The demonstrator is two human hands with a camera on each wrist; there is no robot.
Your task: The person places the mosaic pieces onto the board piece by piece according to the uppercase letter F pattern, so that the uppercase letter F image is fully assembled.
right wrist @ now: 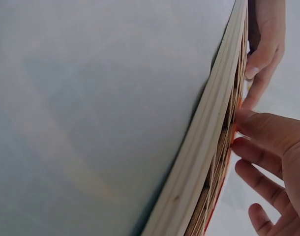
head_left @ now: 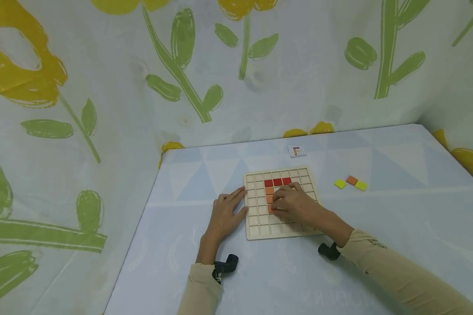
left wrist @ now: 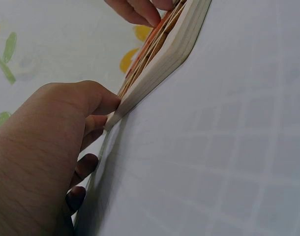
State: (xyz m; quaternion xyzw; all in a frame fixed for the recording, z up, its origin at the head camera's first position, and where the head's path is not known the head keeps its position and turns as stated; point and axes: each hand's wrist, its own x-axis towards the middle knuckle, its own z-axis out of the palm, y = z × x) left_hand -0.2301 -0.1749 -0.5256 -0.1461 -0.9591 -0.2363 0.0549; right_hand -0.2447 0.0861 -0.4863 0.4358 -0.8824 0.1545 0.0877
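A wooden grid board (head_left: 258, 232) lies flat on the table. Three red square tiles (head_left: 277, 182) form a row in its upper part, and below the leftmost runs a column of orange square tiles (head_left: 270, 199). My right hand (head_left: 297, 204) reaches over the board from the right, thumb and forefinger pinching at the lowest orange tile (right wrist: 234, 132); the fingers partly hide it. Against the board's left edge rests my left hand (head_left: 225, 214), its fingers extended, fingertips touching the frame. In the left wrist view, the left thumb (left wrist: 103, 100) meets the board's rim.
Right of the board lie two yellow tiles (head_left: 361, 186) and one loose orange tile (head_left: 351, 180). A small card (head_left: 297, 151) with a printed grid pattern lies behind the board. Flower-printed cloth walls (head_left: 299, 87) stand along the table's back and left edges.
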